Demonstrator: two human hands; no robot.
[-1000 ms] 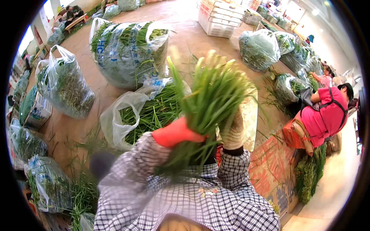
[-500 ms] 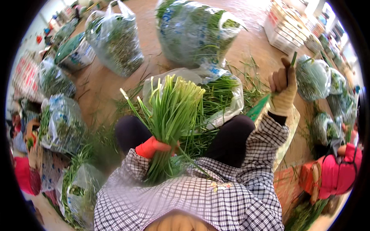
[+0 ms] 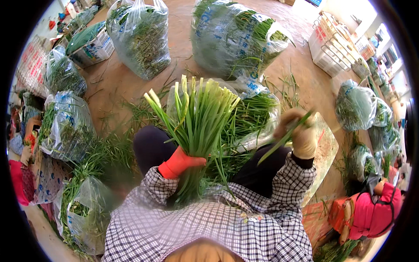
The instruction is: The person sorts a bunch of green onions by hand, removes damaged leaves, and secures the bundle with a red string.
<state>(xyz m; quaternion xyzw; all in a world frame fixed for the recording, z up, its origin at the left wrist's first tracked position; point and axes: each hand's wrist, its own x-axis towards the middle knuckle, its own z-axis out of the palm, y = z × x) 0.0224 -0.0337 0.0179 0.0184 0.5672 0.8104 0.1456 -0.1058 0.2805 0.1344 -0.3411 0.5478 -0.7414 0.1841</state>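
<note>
**Green stalks bundled over the open bag**

Clear plastic bags stuffed with greens ring the brown floor. Above the open bag between the knees, the left hand, red-gloved, is clamped round an upright bunch of greens. The right hand, pale-gloved, pinches a single stalk.

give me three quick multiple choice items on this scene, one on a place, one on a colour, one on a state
1. Where is the open bag of greens?
A on a shelf
B on the floor ahead of the knees
C on a cart

2. What colour is the left hand glove?
A orange-red
B blue
C black

3. What is the right hand doing?
A resting flat, empty
B holding a single green stalk
C tying a bag

Answers: 1 B, it sits on the brown floor; 2 A, orange-red around the bunch; 3 B, fingers closed on one stalk.
</note>
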